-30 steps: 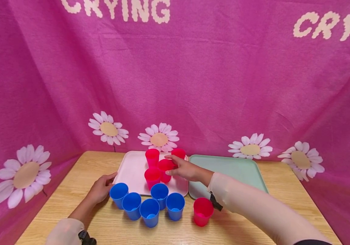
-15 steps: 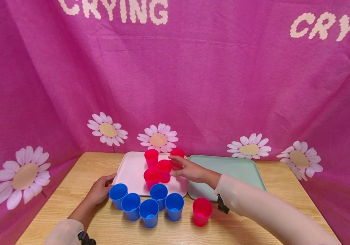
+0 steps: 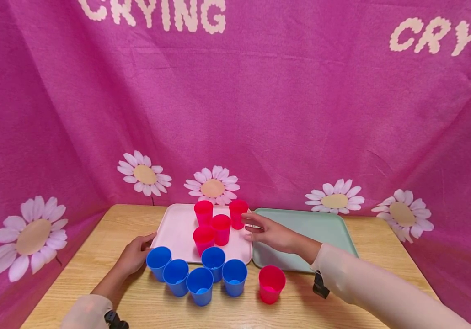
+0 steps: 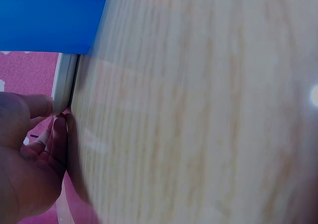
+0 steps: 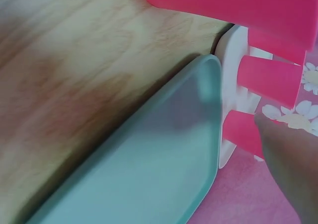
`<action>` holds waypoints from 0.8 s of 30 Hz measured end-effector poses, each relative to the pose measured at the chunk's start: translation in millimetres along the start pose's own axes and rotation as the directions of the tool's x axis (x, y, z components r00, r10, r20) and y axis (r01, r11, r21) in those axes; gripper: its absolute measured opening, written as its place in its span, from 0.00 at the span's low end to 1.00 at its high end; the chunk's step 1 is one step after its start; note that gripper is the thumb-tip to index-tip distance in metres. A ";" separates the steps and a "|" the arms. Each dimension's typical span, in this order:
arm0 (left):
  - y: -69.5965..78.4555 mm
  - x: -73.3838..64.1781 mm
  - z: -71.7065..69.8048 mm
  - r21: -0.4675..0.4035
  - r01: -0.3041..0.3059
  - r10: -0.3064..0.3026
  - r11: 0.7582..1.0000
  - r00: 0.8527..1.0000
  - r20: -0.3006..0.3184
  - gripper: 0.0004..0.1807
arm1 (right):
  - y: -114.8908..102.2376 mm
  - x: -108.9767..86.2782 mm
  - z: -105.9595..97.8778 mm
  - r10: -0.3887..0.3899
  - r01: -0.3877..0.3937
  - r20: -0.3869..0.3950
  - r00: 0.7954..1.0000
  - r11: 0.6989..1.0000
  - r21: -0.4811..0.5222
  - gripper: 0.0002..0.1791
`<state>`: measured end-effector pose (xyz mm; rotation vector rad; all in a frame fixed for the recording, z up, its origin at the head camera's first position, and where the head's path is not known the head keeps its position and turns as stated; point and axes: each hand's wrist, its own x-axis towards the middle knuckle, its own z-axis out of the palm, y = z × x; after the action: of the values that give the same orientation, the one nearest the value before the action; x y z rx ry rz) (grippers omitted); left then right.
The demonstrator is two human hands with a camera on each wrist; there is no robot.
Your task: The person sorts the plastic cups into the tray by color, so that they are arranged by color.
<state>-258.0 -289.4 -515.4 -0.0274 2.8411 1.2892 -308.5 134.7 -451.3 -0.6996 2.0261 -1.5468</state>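
Note:
Four-sided and pale pink, a tray [image 3: 169, 228] bears several red cups, among them a back right cup [image 3: 237, 214] and a middle cup [image 3: 221, 230]. My left hand [image 3: 133, 253] holds the tray's left edge; the left wrist view shows thumb and fingers pinching the tray's corner [image 4: 62, 92]. Just right of the back right cup, my right hand [image 3: 274, 233] hovers with fingers spread and nothing in it, over the seam between the pink tray and a green tray [image 3: 309, 224]. In the right wrist view only part of this hand [image 5: 290, 159] shows.
Several blue cups [image 3: 201, 287] stand upright on the wooden table [image 3: 145, 310] before the pink tray. A lone red cup [image 3: 271, 284] stands to their right, below my right forearm. A magenta cloth [image 3: 260, 114] with daisies hangs behind the table.
My right hand has drawn away rightward from the middle red cup, leaving that cup on the pink tray and uncovering the back right cup. The left hand keeps its place at the tray's edge.

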 end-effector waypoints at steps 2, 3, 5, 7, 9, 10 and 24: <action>0.0 -0.1 -0.2 -0.003 -0.001 0.001 1.000 1.000 0.001 0.32 | 1.9 -6.3 -2.6 0.002 -0.002 0.001 1.000 1.000 -0.013 0.40; -0.1 -0.2 -0.3 -0.004 -0.003 0.003 1.000 1.000 0.001 0.32 | 2.9 -9.5 -3.9 0.000 0.000 0.002 1.000 1.000 -0.021 0.40; -0.3 -0.1 -0.4 -0.007 -0.006 0.006 1.000 1.000 0.002 0.32 | 5.0 -16.3 -6.3 -0.004 0.004 0.003 1.000 0.999 -0.037 0.39; -0.3 -0.3 -0.4 -0.007 -0.008 0.008 1.000 1.000 0.004 0.32 | 6.4 -23.2 -8.4 -0.008 0.009 0.006 1.000 0.999 -0.042 0.39; -0.8 -0.1 -0.3 -0.012 -0.003 0.003 1.000 1.000 0.006 0.32 | 8.2 -29.8 -10.3 -0.020 0.020 0.014 1.000 0.999 -0.033 0.38; -1.0 0.3 -0.2 -0.012 -0.002 0.002 1.000 1.000 0.005 0.32 | 8.6 -33.3 -11.1 -0.023 0.023 0.019 1.000 0.999 -0.027 0.37; -4.2 2.6 1.3 -0.012 -0.032 0.032 0.999 0.999 -0.006 0.30 | 17.2 -83.2 -15.4 -0.054 0.046 0.104 0.993 0.996 0.079 0.32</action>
<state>-260.5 -291.2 -519.5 0.0136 2.8508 1.3139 -258.2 204.5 -458.0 -0.7909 1.8750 -1.5726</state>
